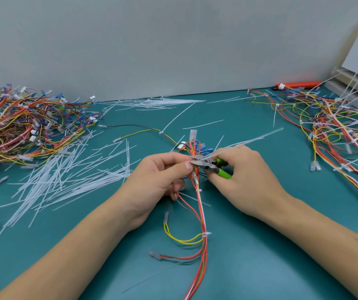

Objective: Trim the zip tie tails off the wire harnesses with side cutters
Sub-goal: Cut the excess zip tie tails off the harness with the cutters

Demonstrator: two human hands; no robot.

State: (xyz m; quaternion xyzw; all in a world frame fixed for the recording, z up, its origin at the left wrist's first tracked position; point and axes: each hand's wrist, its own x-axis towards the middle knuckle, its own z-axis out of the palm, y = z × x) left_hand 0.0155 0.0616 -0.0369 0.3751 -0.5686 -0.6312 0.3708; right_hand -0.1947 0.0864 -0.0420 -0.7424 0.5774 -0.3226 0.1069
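2 heaps of wire harnesses flank the green table [260,245]: a tangled pile [20,124] at upper left and a looser spread [334,128] at upper right. Cut zip tie tails [65,180] lie scattered left of center. At mid-frame, the left hand [158,180] pinches a wire harness [201,213] with curled fingers, its red and yellow wires trailing toward the bottom edge. The right hand [245,176] grips green-handled side cutters [210,164], whose blades are nearly closed at the bundle on a long zip tie tail [247,141] angling toward upper right.
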